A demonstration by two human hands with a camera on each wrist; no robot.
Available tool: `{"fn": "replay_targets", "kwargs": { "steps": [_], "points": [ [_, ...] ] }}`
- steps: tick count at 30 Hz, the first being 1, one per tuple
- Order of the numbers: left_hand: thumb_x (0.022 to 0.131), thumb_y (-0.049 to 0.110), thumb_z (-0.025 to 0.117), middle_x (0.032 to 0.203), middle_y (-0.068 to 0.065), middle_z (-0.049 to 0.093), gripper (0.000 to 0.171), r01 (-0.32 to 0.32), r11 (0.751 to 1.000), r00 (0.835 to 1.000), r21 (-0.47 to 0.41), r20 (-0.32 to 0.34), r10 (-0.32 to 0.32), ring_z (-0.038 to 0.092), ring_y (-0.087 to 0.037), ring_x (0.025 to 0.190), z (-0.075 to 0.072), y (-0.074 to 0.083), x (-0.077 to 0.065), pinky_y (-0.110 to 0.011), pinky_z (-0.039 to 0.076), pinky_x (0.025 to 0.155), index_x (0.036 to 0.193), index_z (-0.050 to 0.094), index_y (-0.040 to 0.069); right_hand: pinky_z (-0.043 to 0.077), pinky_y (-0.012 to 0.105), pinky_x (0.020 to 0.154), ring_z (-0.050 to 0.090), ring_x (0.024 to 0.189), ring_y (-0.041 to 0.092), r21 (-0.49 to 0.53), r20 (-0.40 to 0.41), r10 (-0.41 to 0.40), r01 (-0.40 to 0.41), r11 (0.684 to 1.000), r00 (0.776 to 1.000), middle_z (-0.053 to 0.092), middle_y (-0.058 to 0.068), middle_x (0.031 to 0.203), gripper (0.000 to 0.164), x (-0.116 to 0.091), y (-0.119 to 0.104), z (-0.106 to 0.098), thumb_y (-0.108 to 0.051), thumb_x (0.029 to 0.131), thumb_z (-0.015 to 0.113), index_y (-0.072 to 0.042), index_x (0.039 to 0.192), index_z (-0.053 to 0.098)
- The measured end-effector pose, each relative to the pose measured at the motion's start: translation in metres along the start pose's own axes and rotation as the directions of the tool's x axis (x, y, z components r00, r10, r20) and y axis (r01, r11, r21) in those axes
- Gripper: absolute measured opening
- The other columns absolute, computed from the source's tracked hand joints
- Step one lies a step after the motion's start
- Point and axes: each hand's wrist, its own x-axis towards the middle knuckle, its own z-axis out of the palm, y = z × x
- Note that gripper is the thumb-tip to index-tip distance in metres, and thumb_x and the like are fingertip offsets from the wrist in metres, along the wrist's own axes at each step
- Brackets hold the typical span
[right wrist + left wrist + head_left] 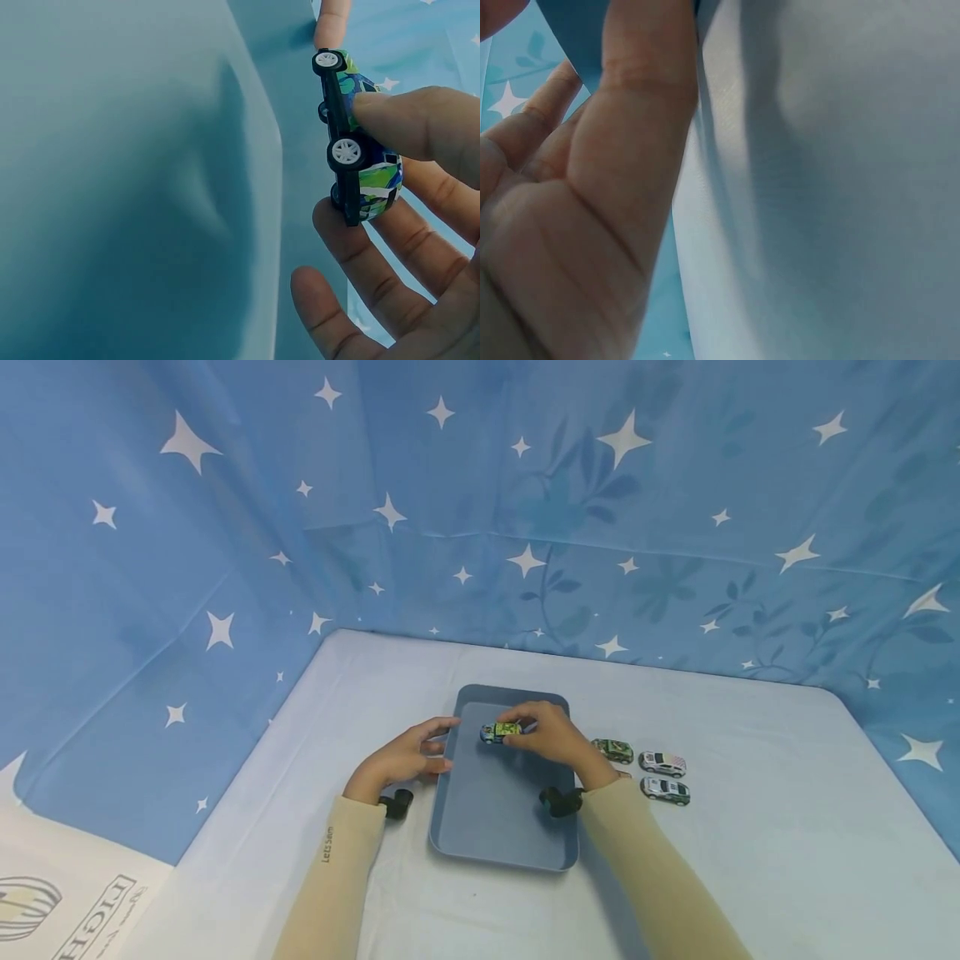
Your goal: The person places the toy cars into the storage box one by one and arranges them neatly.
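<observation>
A green, yellow and blue toy car (pixel 500 732) is held over the grey-blue tray (pixel 504 827). My right hand (pixel 551 732) pinches it between thumb and fingers. In the right wrist view the same toy car (pixel 360 150) is seen with its black underside and white-hubbed wheels, and the thumb (pixel 416 124) presses its side. At the tray's left rim, my left hand (pixel 405 753) rests with thumb and fingers spread along the edge. A small red bit (pixel 433 775) shows by the left thumb; its kind cannot be made out.
To the tray's right, on the white-covered table (pixel 787 793), stand a green patterned toy car (pixel 613 750), a white toy car (pixel 663 764) and a silver toy car (pixel 666 791). Part of another object is hidden by the right wrist. A blue star-patterned curtain (pixel 465 485) hangs behind.
</observation>
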Motion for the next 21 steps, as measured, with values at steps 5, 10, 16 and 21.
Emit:
{"fn": "replay_targets", "kwargs": {
  "steps": [5,10,16,21],
  "points": [
    [0.102,0.002,0.071,0.173,-0.028,0.029,0.077,-0.005,1.000,1.000,-0.006,0.003,0.005,0.035,-0.051,0.155,0.000,0.000,-0.001,-0.054,0.057,0.104,0.170,0.036,0.011,0.060,0.055,0.093,0.071,0.113,0.044,0.008,0.006,0.014,-0.014,1.000,1.000,0.075,0.022,0.124,0.026,0.004,0.003,0.005,-0.002,0.096,0.081,0.003,0.121,0.079],
    [0.102,0.002,0.071,0.172,-0.027,0.030,0.077,-0.002,1.000,1.000,-0.013,0.006,0.002,0.036,-0.051,0.155,0.000,-0.001,0.000,-0.053,0.058,0.103,0.170,0.036,0.010,0.062,0.053,0.090,0.072,0.113,0.044,0.016,0.017,0.035,-0.035,0.999,0.999,0.075,0.023,0.127,0.026,0.007,0.005,0.009,-0.003,0.095,0.081,0.002,0.121,0.079],
    [0.102,0.002,0.071,0.172,-0.028,0.032,0.076,-0.004,1.000,1.000,-0.011,0.005,0.004,0.036,-0.052,0.155,0.000,0.000,-0.001,-0.054,0.058,0.103,0.169,0.036,0.009,0.062,0.053,0.089,0.071,0.116,0.045,0.022,0.018,0.081,-0.082,0.996,0.997,0.075,0.021,0.128,0.026,0.010,0.003,0.011,-0.005,0.095,0.082,0.000,0.121,0.080],
    [0.102,0.001,0.070,0.174,-0.027,0.028,0.076,-0.007,1.000,1.000,-0.008,0.007,0.008,0.035,-0.052,0.156,0.000,0.002,-0.001,-0.055,0.057,0.105,0.169,0.036,0.009,0.062,0.053,0.089,0.071,0.117,0.045,0.013,0.022,0.099,-0.100,0.995,0.995,0.076,0.020,0.125,0.026,0.012,0.002,0.013,-0.004,0.095,0.083,-0.001,0.120,0.081]
  ]
}}
